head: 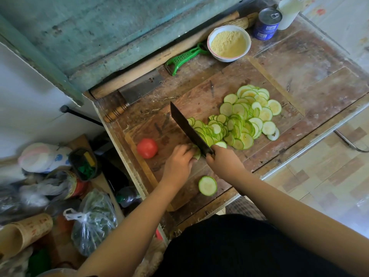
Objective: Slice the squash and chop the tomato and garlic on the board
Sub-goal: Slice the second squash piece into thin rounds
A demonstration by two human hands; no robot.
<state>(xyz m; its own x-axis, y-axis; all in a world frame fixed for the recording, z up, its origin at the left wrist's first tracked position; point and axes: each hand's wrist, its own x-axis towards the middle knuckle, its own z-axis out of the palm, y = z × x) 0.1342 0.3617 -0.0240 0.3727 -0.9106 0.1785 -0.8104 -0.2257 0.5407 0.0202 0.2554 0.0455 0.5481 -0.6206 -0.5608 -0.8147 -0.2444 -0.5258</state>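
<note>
On the wooden cutting board (201, 100) lie several thin green squash slices (243, 116), spread to the right of a dark cleaver (188, 128). My right hand (223, 160) grips the cleaver's handle, with the blade edge down on the board. My left hand (179, 160) has its fingers curled over a small end piece of squash (196, 155), pressed against the blade's left face. A red tomato (147, 148) sits at the board's left edge. A thick squash piece (207, 185) lies cut face up near the board's front edge. No garlic is visible.
A second cleaver (139, 90), a rolling pin (159, 56) and a green peeler (183, 57) lie behind the board. A white bowl of yellow meal (229, 43), a tin can (267, 24) and a white bottle (287, 13) stand at the back right. Bags and jars crowd the floor at left.
</note>
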